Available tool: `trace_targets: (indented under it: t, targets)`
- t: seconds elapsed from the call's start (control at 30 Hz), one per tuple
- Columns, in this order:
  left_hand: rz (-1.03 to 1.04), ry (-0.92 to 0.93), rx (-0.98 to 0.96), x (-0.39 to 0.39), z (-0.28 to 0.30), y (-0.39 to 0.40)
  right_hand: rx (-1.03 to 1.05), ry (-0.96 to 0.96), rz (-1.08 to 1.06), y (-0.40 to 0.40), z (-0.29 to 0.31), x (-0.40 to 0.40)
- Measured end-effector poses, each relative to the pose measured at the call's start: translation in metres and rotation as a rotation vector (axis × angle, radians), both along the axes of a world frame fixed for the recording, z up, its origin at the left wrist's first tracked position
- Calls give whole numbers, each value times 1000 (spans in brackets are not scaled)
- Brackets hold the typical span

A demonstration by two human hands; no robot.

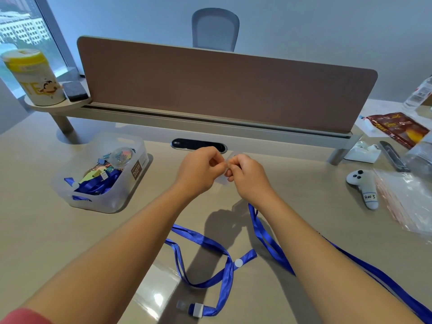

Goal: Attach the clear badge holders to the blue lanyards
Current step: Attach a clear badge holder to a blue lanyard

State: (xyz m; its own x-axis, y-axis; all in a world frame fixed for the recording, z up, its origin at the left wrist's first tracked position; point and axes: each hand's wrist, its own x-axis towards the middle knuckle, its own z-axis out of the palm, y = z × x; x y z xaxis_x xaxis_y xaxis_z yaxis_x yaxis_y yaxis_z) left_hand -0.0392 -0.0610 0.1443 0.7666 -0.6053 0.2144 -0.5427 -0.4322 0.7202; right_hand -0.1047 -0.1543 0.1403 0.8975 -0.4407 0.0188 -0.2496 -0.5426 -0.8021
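My left hand (200,170) and my right hand (246,177) are raised together above the middle of the desk. Both pinch a clear badge holder (224,176) between their fingertips; most of it is hidden by my fingers. A blue lanyard (268,242) hangs from under my right hand and trails off toward the lower right. A second blue lanyard (210,260) lies looped on the desk below my arms, with a white bead and a grey clip end (197,309). A flat clear badge holder (152,291) lies on the desk by my left forearm.
A translucent bin (109,202) at the left holds more blue lanyards, paper clips and small packets. A white game controller (363,185) and clear plastic bags (406,202) lie at the right. A brown divider panel (222,90) runs across the back, with a yellow canister (32,76) at its left.
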Motion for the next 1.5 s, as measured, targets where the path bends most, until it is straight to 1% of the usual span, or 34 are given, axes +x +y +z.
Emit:
trace_targets:
  t: [0.03, 0.1, 0.13, 0.17, 0.23, 0.3, 0.33, 0.4, 0.47, 0.53, 0.6, 0.7, 0.8, 0.87, 0.97, 1.03, 1.1, 1.17, 1.23, 1.3, 1.4, 1.5]
  targets:
    - [-22, 127, -43, 3, 3, 1, 44, -16, 0, -1, 1, 2]
    - [-61, 466, -145, 7, 7, 5, 152, -47, -5, -4, 5, 6]
    - [-53, 630, -165, 9, 7, 7, 213, -65, -6, -6, 8, 7]
    - [-16, 766, -142, 10, 5, 10, 269, -81, -9, -7, 12, 8]
    - [81, 971, -28, 12, -3, 16, 358, -103, -11, -11, 16, 9]
    - [116, 1159, 52, 11, -9, 19, 414, -113, -4, -14, 20, 8]
    - [117, 1251, 48, 9, -11, 19, 445, -112, 0, -15, 21, 7]
    - [133, 1369, -88, 3, -10, 16, 517, -103, 20, -19, 22, 4]
    - [200, 1388, -338, 0, -8, 9, 543, -65, 39, -23, 22, -1]
    - [293, 1344, -570, 0, -3, 5, 495, -15, 23, -26, 20, -3]
    - [365, 1261, -694, 1, 2, 5, 451, 28, -1, -28, 16, -4]
    - [433, 1130, -724, 5, 8, 9, 409, 65, 10, -28, 13, -2]
    - [496, 1055, -779, 15, 9, 12, 298, 146, 75, -29, 10, 4]
    - [559, 1013, -805, 22, 10, 15, 205, 190, 76, -28, 6, 11]
    - [620, 967, -857, 36, 9, 21, 31, 181, -35, -30, -5, 20]
    - [641, 940, -851, 45, 7, 24, -79, 151, -124, -35, -9, 22]
    - [629, 916, -827, 54, 6, 22, -188, 190, -180, -38, -10, 22]
    - [587, 902, -814, 58, 7, 15, -202, 263, -220, -40, -15, 23]
    - [538, 909, -801, 59, 8, 5, -110, 316, -251, -38, -24, 28]
    - [476, 930, -810, 56, 7, -5, 64, 338, -196, -30, -31, 31]
    - [408, 982, -828, 53, 0, -17, 546, 350, -104, -8, -39, 38]
    - [366, 1073, -849, 51, -7, -23, 957, 230, -109, 8, -54, 51]
